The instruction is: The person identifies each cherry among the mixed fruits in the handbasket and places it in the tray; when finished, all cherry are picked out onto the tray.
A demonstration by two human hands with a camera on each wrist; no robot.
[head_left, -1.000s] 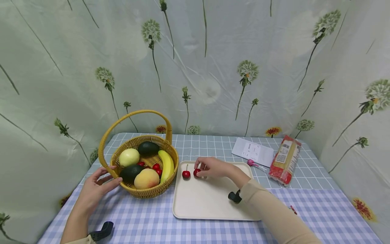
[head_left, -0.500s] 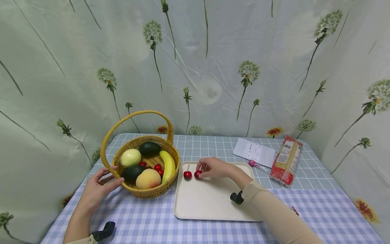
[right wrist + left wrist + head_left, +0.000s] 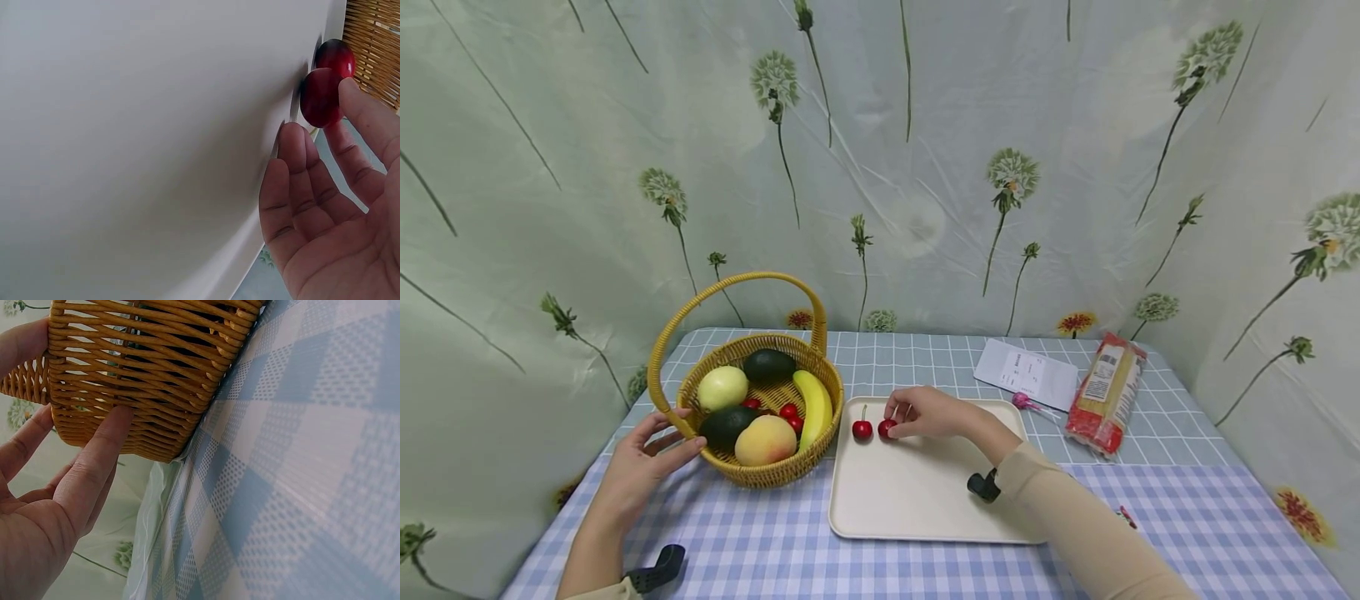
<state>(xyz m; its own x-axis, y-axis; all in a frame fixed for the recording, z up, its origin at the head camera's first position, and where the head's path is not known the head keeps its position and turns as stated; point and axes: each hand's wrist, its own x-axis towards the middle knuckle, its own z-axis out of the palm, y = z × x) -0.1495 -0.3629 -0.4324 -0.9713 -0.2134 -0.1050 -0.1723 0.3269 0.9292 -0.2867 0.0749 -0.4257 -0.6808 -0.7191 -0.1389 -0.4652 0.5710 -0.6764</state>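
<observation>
In the head view my right hand (image 3: 934, 413) pinches a red cherry (image 3: 320, 97) between thumb and index finger, low over the cream tray (image 3: 917, 504). Right beside it, a second cherry (image 3: 862, 430) with an upright stem sits on the tray near its left side. My left hand (image 3: 56, 512) touches the outer wall of the yellow wicker basket (image 3: 137, 381) near the foot of its handle, fingers fairly straight and spread. Inside the basket lie a banana (image 3: 811, 408), a peach (image 3: 765, 441), two dark green fruits, a pale green fruit and several cherries.
Right of the tray lie a pink-wrapped lollipop (image 3: 1022, 401), a white labelled packet (image 3: 1026, 372) and a red-ended pasta bag (image 3: 1105, 396). A small red item (image 3: 1126, 517) rests near the right forearm. Dandelion-patterned curtains surround the checked tablecloth.
The view shifts very slightly between the first and second frames. Both hands, the cherries and the basket hold nearly the same places throughout.
</observation>
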